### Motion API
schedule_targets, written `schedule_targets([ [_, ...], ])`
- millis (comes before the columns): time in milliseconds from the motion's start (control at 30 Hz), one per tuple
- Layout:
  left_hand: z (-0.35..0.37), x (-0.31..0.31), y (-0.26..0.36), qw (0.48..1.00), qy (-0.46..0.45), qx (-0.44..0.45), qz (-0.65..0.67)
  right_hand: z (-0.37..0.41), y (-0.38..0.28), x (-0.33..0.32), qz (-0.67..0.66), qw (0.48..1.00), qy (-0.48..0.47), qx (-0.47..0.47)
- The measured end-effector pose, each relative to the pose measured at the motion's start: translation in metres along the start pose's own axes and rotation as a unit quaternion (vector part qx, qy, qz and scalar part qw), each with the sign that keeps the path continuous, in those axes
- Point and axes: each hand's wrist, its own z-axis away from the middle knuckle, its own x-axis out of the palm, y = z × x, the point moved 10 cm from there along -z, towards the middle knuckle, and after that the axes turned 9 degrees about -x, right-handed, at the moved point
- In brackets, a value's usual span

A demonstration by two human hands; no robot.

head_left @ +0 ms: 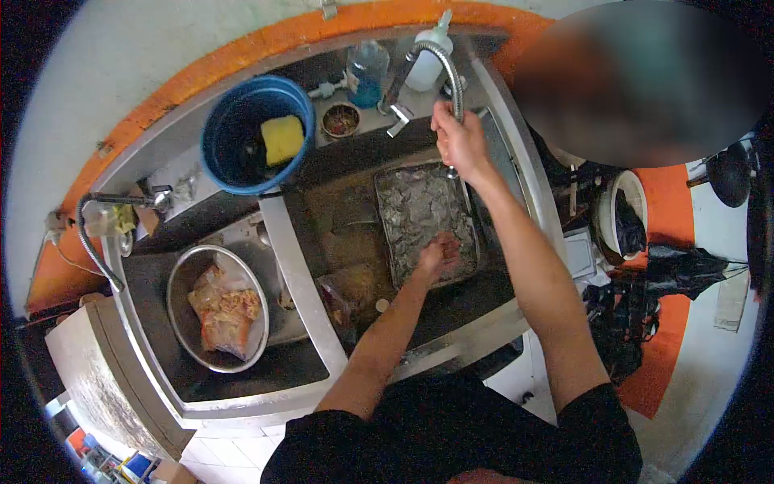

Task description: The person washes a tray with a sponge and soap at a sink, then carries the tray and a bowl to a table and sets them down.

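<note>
My right hand is wrapped around the lower end of a flexible metal faucet hose, with its nozzle pointing down over a rectangular tray. Grey, crinkled foil-like material lines the tray, which lies in the right sink basin. Over the tray's near part, my left hand has its fingers stretched out, low against the wet surface, holding nothing. The faucet's lever handle sits at the hose's base, left of my right hand.
A blue bucket with a yellow sponge straddles the sink's back edge. In the left basin, a steel bowl holds bagged food. Bottles stand behind the faucet. A steel divider separates the basins.
</note>
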Motion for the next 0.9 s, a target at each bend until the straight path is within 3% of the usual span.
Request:
schedule_targets([
  [67, 0.005, 0.023, 0.021, 0.980, -0.050, 0.023, 0.192, 0.000, 0.003, -0.005, 0.004, 0.998, 0.050, -0.048],
  [133, 0.001, 0.025, 0.041, 0.978, -0.035, 0.032, 0.204, 0.001, 0.001, -0.014, 0.085, 0.991, 0.079, -0.069],
  [167, -0.001, 0.021, 0.049, 0.974, -0.018, 0.033, 0.225, 0.001, 0.007, -0.018, 0.125, 0.989, 0.076, -0.036],
  [267, 0.002, 0.011, 0.080, 0.971, -0.002, 0.066, 0.228, 0.002, -0.003, -0.014, 0.065, 0.989, 0.092, -0.101],
  [333, 0.006, 0.008, 0.101, 0.975, 0.017, 0.096, 0.199, 0.002, -0.007, -0.015, 0.101, 0.983, 0.094, -0.121],
  [400, 0.004, 0.005, 0.117, 0.977, 0.040, 0.119, 0.169, 0.008, -0.031, -0.013, 0.239, 0.948, 0.104, -0.184],
  [467, 0.002, 0.022, 0.142, 0.968, -0.055, 0.190, 0.155, 0.017, -0.044, -0.014, 0.245, 0.953, 0.089, -0.156],
  [533, 0.024, 0.031, 0.150, 0.972, -0.039, 0.201, 0.113, 0.027, -0.044, -0.015, 0.215, 0.971, 0.057, -0.086],
  [600, 0.040, 0.042, 0.149, 0.976, -0.025, 0.207, 0.071, 0.036, -0.047, -0.019, 0.207, 0.968, 0.058, -0.127],
  [667, 0.046, 0.070, 0.140, 0.967, -0.147, 0.173, 0.117, 0.049, -0.053, -0.019, 0.325, 0.927, 0.043, -0.183],
  [700, 0.046, 0.076, 0.132, 0.968, -0.148, 0.171, 0.113, 0.057, -0.063, -0.016, 0.330, 0.913, 0.041, -0.237],
  [733, 0.062, 0.101, 0.134, 0.928, -0.263, 0.238, 0.117, 0.062, -0.064, -0.020, 0.330, 0.913, 0.047, -0.235],
  [767, 0.083, 0.119, 0.138, 0.869, -0.374, 0.300, 0.120, 0.060, -0.047, -0.022, 0.379, 0.913, 0.010, -0.154],
  [800, 0.085, 0.123, 0.136, 0.871, -0.373, 0.297, 0.118, 0.064, -0.030, -0.024, 0.423, 0.903, -0.028, -0.067],
  [867, 0.064, 0.111, 0.133, 0.937, -0.217, 0.247, 0.119, 0.069, -0.017, -0.028, 0.425, 0.903, -0.039, -0.049],
  [900, 0.068, 0.116, 0.138, 0.939, -0.218, 0.242, 0.114, 0.074, -0.014, -0.028, 0.390, 0.920, -0.035, -0.025],
])
